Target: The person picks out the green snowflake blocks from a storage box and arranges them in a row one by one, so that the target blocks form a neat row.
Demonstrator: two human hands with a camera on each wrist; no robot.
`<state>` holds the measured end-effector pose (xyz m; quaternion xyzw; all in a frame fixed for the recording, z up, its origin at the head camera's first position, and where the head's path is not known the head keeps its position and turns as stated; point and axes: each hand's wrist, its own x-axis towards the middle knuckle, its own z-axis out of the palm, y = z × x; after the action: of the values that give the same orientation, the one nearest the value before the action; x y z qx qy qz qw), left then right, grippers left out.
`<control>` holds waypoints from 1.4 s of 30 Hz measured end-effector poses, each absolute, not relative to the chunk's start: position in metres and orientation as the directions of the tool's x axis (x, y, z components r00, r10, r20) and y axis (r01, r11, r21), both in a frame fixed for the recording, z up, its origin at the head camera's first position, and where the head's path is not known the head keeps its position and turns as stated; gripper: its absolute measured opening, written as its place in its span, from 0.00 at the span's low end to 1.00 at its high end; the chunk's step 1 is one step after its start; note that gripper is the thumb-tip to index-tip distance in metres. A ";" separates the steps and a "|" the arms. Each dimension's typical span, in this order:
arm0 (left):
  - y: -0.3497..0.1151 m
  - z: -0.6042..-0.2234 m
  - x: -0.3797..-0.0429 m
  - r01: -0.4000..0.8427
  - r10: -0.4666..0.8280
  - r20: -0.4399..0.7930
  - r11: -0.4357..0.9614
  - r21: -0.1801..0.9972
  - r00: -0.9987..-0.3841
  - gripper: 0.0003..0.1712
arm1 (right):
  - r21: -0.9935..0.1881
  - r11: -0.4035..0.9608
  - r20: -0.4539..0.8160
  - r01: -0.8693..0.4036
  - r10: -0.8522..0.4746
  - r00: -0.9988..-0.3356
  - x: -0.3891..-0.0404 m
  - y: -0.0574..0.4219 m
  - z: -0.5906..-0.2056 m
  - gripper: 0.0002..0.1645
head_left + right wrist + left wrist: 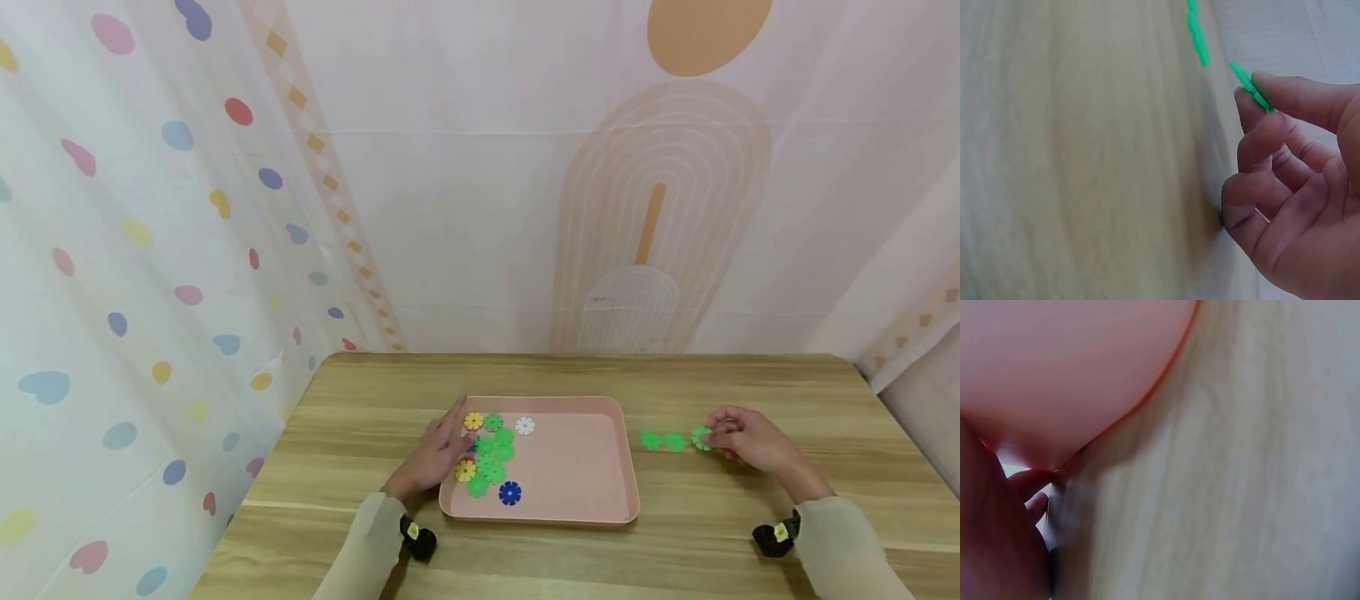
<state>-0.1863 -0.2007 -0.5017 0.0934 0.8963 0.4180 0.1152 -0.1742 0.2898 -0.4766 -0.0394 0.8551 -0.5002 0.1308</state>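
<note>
Between thumb and fingertips my right hand [750, 437] pinches a green notched plastic disc [1249, 84], a snowflake-shaped building piece, held tilted just above the table. To its left, two more green discs [662, 441] lie side by side in a row. My left hand [435, 454] rests at the left edge of a pink tray [570, 467], fingers stretched along the rim and thumb side over the inside. Part of the tray's left rim is hidden by that hand. Several green discs [491, 458] are heaped in the tray's left part beside it.
Also in the tray are yellow discs [466, 471], a white disc [525, 426] and a dark blue disc [510, 493]. The wooden table [540, 558] ends at a patterned curtain [480, 208] behind. Black wrist cameras [420, 542] sit by both sleeves.
</note>
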 end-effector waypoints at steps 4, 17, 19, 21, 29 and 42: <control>-0.201 -0.502 -0.187 0.062 0.262 -0.136 0.628 0.776 -0.956 0.40 | -0.852 0.519 -0.186 0.064 -0.186 -0.965 -0.174 0.293 -0.479 0.13; -0.199 -0.503 -0.189 0.059 0.259 -0.139 0.631 0.773 -0.956 0.39 | -0.793 0.607 -0.182 0.041 -0.173 -0.968 -0.175 0.293 -0.480 0.12; -0.199 -0.503 -0.189 0.047 0.256 -0.147 0.623 0.781 -0.956 0.39 | -0.789 0.614 -0.179 0.036 -0.174 -0.968 -0.176 0.293 -0.480 0.12; -0.198 -0.502 -0.189 0.042 0.256 -0.147 0.611 0.791 -0.956 0.39 | -0.788 0.615 -0.179 0.033 -0.177 -0.968 -0.176 0.293 -0.480 0.12; -0.200 -0.503 -0.189 0.041 0.253 -0.145 0.611 0.791 -0.957 0.40 | -0.797 0.603 -0.173 0.038 -0.168 -0.971 -0.177 0.292 -0.481 0.12; -0.200 -0.504 -0.189 0.037 0.249 -0.151 0.619 0.784 -0.957 0.40 | -0.783 0.622 -0.128 -0.010 -0.176 -0.976 -0.173 0.289 -0.483 0.11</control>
<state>-0.1886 -0.2004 -0.5038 0.0801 0.8912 0.4290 0.1233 -0.1731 0.2890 -0.4827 -0.0520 0.8953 -0.4318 0.0965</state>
